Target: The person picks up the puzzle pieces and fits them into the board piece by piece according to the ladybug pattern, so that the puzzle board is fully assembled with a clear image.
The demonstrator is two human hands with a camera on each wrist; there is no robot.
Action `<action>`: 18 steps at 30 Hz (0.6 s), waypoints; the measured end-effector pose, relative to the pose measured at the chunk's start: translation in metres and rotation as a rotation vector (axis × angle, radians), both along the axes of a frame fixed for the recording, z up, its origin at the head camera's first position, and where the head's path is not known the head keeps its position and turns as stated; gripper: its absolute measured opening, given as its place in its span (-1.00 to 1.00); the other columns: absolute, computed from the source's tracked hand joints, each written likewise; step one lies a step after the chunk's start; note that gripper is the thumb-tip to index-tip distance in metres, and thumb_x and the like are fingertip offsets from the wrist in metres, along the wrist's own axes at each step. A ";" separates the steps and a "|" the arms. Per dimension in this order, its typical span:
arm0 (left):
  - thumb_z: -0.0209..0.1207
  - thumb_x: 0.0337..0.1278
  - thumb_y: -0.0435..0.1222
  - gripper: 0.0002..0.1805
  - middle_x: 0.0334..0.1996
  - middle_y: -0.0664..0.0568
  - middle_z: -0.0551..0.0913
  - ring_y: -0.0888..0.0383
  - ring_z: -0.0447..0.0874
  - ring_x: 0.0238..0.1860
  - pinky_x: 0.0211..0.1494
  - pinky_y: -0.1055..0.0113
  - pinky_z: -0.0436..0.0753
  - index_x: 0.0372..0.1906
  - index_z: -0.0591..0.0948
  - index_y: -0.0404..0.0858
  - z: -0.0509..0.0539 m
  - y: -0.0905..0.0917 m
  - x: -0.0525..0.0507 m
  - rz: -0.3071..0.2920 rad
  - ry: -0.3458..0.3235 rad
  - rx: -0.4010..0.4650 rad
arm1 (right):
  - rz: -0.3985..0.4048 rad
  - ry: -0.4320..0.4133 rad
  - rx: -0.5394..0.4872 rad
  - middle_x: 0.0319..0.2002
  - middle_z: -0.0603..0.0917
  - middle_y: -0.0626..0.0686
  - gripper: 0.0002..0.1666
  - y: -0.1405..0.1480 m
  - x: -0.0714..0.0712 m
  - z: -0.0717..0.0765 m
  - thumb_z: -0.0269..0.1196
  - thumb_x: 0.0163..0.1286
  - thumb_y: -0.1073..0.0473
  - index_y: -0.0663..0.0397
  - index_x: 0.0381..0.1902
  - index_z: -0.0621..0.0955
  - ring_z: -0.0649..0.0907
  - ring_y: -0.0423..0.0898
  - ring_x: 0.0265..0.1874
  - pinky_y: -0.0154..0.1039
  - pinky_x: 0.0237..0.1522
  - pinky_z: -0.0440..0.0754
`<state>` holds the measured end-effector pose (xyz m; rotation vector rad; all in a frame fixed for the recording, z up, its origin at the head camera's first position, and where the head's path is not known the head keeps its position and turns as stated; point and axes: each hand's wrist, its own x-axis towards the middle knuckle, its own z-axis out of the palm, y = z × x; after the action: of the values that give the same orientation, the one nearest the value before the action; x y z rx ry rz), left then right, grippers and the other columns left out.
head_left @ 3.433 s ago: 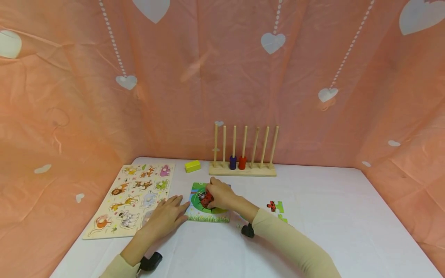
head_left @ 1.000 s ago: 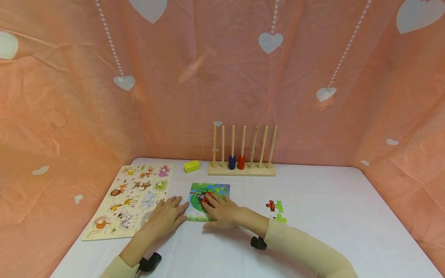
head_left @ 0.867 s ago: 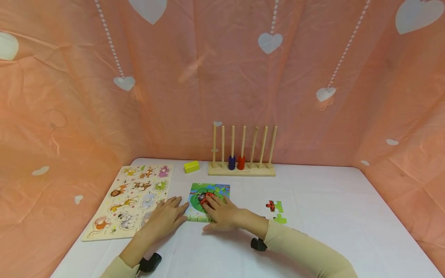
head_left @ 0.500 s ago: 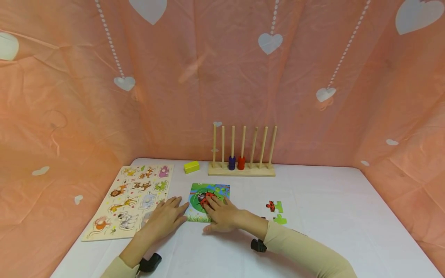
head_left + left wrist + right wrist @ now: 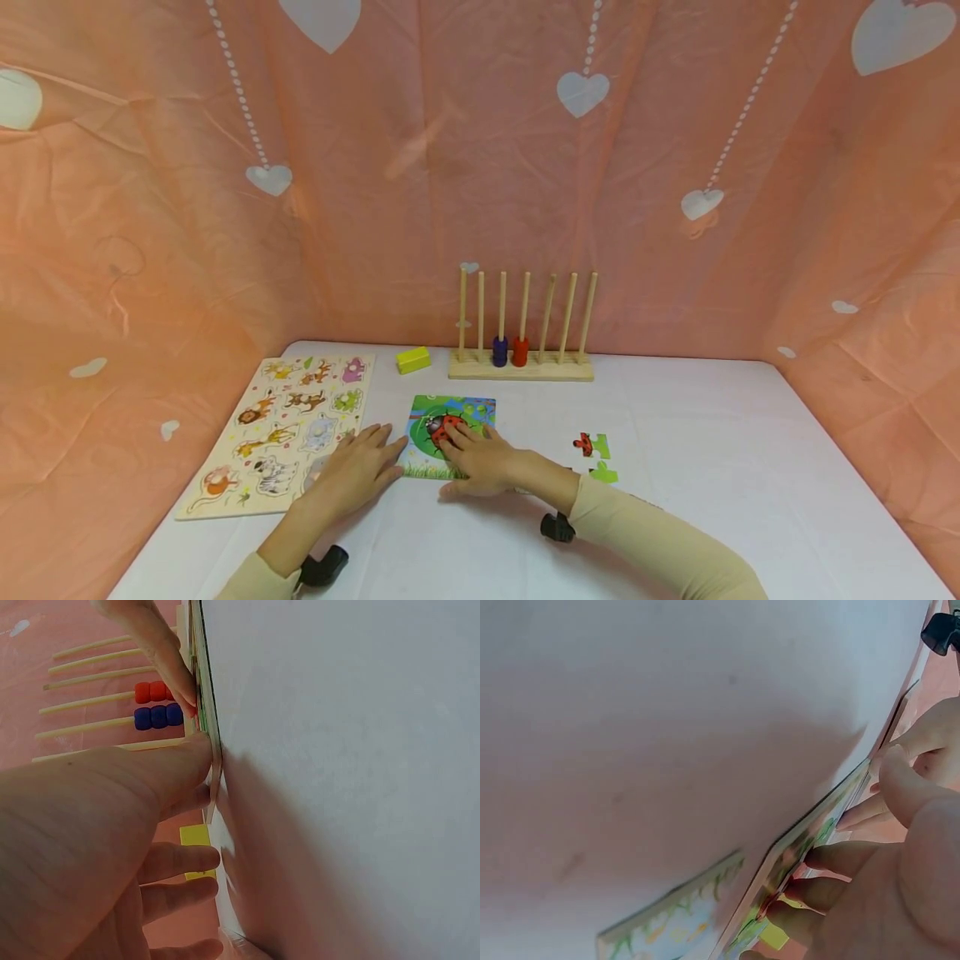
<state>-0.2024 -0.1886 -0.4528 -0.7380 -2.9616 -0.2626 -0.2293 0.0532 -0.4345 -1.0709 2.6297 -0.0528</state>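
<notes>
A square ladybug jigsaw puzzle (image 5: 422, 467) lies flat on the white table, between my two hands. My left hand (image 5: 352, 475) rests at its left edge, fingers spread and fingertips touching the side. Across the lower right part of the picture lies my right hand (image 5: 486, 463), its fingers extended over the ladybug, hiding that corner. Seen from the right wrist, the right fingertips (image 5: 821, 859) press on the puzzle's surface. A loose piece with printed grass (image 5: 679, 911) lies beside the puzzle there; in the head view the right arm mostly covers it.
Right of the puzzle lie loose pieces, one with red and green (image 5: 592, 445) and a green one (image 5: 603, 472). An animal peg board (image 5: 255, 492) lies at left. Behind stand a yellow block (image 5: 413, 360) and a wooden peg rack (image 5: 521, 373) with blue and red beads.
Earlier, my right hand had bent fingers at the puzzle's upper right; it has since come nearer and flattened onto the lower right. Over the last second both hands stay almost still.
</notes>
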 end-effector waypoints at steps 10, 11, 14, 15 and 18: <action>0.22 0.33 -0.12 -0.53 0.27 -0.33 0.50 -0.29 0.40 0.32 0.29 -0.35 0.32 0.24 0.61 -0.25 -0.002 0.000 -0.001 -0.008 0.019 -0.006 | -0.037 -0.036 -0.021 0.59 0.02 0.07 0.00 0.000 0.001 -0.002 0.12 0.39 -0.39 0.00 0.57 0.17 0.02 0.15 0.55 0.31 0.41 0.12; 0.22 0.33 -0.12 -0.53 0.26 -0.33 0.50 -0.29 0.40 0.31 0.29 -0.36 0.33 0.24 0.61 -0.26 -0.002 0.000 -0.001 -0.011 0.025 -0.004 | -0.039 -0.042 -0.024 0.59 0.02 0.06 0.00 0.000 0.001 -0.002 0.12 0.39 -0.39 0.00 0.57 0.16 0.02 0.15 0.55 0.31 0.42 0.11; 0.23 0.32 -0.13 -0.53 0.25 -0.34 0.51 -0.29 0.42 0.30 0.27 -0.36 0.34 0.23 0.61 -0.26 -0.003 0.000 -0.002 -0.016 0.037 0.001 | -0.043 -0.051 -0.027 0.59 0.00 0.05 0.00 0.001 0.001 -0.002 0.11 0.39 -0.40 -0.01 0.58 0.15 -0.01 0.13 0.55 0.30 0.43 0.09; 0.23 0.32 -0.13 -0.53 0.25 -0.34 0.51 -0.29 0.42 0.30 0.26 -0.37 0.35 0.23 0.61 -0.27 -0.003 0.000 -0.002 -0.018 0.038 0.003 | -0.043 -0.052 -0.029 0.59 0.00 0.05 0.00 0.001 0.001 -0.002 0.10 0.39 -0.40 -0.01 0.58 0.15 -0.01 0.13 0.55 0.29 0.44 0.08; 0.22 0.32 -0.13 -0.53 0.25 -0.35 0.51 -0.29 0.41 0.30 0.26 -0.38 0.34 0.23 0.61 -0.27 -0.002 -0.001 -0.001 -0.018 0.031 0.007 | -0.036 -0.057 -0.043 0.59 0.01 0.06 -0.01 0.003 0.000 -0.003 0.07 0.41 -0.41 0.00 0.58 0.15 0.00 0.12 0.55 0.27 0.45 0.08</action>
<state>-0.2037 -0.1891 -0.4553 -0.7609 -2.9243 -0.2605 -0.2295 0.0560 -0.4371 -1.0201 2.6077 -0.1466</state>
